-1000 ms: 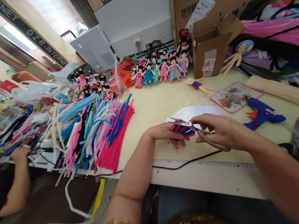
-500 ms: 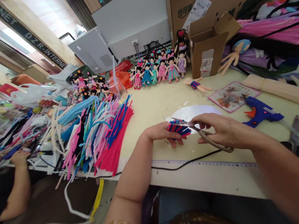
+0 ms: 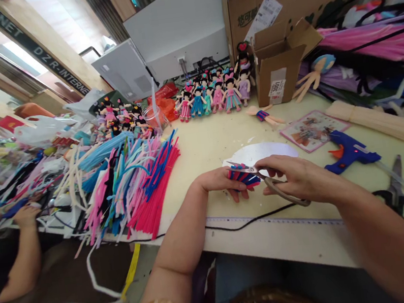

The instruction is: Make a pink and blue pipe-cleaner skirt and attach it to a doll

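Note:
Pinched in my left hand [image 3: 224, 180] is a small striped piece of blue and red pipe cleaners [image 3: 249, 179]. My right hand [image 3: 290, 174] grips the handles of a pair of scissors [image 3: 279, 188], whose blades lie across the top of the striped piece. Both hands are above a white oval sheet [image 3: 279, 149] on the pale yellow table. Fingers partly hide the striped piece, and whether the blades touch it I cannot tell.
A heap of coloured pipe cleaners [image 3: 127, 181] lies to the left. Several small dolls [image 3: 213, 95] stand at the back beside a cardboard box [image 3: 273, 72]. To the right are a blue glue gun [image 3: 351, 151] and black-handled scissors [image 3: 397, 195]. A co-worker's arm [image 3: 25, 249] shows far left.
My right hand and the scissors have shifted slightly left, with the blades further across the striped piece. My left hand keeps its hold. The view has moved a little.

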{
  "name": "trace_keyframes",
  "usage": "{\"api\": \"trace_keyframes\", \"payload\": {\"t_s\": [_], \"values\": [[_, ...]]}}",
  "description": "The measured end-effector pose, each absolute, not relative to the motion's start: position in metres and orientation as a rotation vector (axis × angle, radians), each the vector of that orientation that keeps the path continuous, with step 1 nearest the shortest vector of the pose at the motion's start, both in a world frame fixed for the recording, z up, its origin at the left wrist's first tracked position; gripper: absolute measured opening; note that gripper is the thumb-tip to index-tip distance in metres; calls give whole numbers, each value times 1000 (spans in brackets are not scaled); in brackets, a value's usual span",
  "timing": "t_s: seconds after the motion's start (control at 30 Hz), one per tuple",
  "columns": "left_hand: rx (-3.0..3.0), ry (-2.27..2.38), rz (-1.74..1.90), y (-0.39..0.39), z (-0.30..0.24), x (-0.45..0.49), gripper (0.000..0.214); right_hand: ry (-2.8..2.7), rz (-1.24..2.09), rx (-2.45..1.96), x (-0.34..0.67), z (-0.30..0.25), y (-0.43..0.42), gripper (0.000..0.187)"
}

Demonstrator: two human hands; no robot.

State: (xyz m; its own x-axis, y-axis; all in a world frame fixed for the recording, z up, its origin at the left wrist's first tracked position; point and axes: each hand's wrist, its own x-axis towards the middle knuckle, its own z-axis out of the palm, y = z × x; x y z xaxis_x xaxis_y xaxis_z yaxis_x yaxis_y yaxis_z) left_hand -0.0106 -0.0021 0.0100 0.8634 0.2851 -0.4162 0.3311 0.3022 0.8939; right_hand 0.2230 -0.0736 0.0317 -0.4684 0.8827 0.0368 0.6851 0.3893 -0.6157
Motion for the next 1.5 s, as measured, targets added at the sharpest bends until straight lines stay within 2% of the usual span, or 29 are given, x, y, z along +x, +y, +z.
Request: {"api": "trace_keyframes", "payload": {"t_s": [0.3,0.67,1.0,1.5], "values": [[1257,612,-36,-3,14,-10,39,-2270,654,-1381,219,29,-73,39],[1271,581,-22,-1,11,-13,41,-2248,696,-1321,219,25,-68,34],[1261,570,-14,-1,14,-12,41,-2272,713,-1379,223,28,-69,40],[1300,597,-80,2,6,-16,40,-2298,789,-1320,230,31,-68,35]]}}
